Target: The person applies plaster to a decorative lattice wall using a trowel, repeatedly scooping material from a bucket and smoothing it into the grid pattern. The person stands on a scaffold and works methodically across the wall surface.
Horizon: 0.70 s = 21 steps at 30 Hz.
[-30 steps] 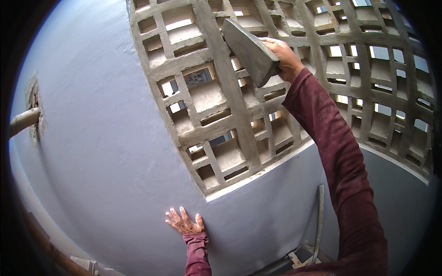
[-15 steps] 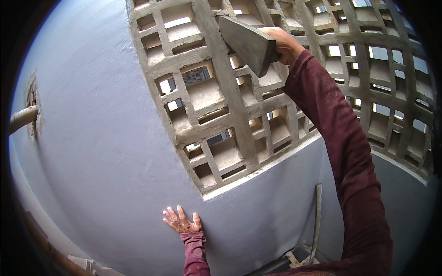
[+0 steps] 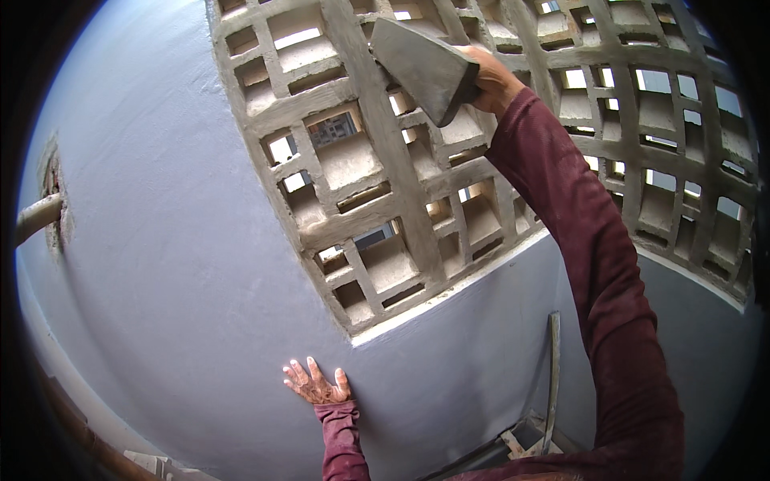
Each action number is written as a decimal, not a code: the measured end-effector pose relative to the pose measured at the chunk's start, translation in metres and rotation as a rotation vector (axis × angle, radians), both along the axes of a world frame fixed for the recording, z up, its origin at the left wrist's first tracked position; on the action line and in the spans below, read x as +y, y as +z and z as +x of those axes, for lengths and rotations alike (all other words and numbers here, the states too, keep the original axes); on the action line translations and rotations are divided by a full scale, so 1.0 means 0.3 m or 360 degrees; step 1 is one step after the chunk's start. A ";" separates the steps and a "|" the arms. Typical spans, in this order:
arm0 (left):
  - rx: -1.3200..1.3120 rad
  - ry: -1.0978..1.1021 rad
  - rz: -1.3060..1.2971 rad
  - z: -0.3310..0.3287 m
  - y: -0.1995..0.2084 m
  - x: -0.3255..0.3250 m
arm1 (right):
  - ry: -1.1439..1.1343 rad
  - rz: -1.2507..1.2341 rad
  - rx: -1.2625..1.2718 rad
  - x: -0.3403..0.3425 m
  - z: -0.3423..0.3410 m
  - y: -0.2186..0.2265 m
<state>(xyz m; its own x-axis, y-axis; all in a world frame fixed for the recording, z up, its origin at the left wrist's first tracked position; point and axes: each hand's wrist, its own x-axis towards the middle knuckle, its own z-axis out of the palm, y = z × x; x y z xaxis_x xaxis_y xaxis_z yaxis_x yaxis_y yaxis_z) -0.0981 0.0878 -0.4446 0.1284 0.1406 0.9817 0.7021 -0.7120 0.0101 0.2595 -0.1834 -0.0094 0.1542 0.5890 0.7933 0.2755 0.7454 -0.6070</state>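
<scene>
My right hand (image 3: 496, 78) is raised and closed round the handle of a trowel (image 3: 421, 68). The trowel's grey, tapering blade lies over the joint between the concrete breeze blocks (image 3: 413, 188), its narrow end up and to the left. Whether the blade touches the concrete is hard to tell; the handle is mostly hidden in the fist. Lower down, my left hand (image 3: 319, 381) rests with fingers spread on the smooth bluish-grey wall (image 3: 200, 305), just below the corner of the block screen.
A pipe stub (image 3: 38, 218) sticks out of a rough hole in the wall at the far left. In the corner at the lower right stands an upright wooden strip (image 3: 553, 377), with wooden pieces (image 3: 513, 443) at its foot. A pale ledge (image 3: 449, 301) edges the screen's bottom.
The trowel and my right hand have shifted slightly left and up in the picture, and the view has moved a little with them. My left hand stays in place on the wall.
</scene>
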 end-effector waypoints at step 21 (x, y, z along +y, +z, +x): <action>-0.0025 0.0019 -0.0017 -0.008 0.005 -0.017 | -0.1096 0.0670 -0.0416 0.023 -0.104 -0.114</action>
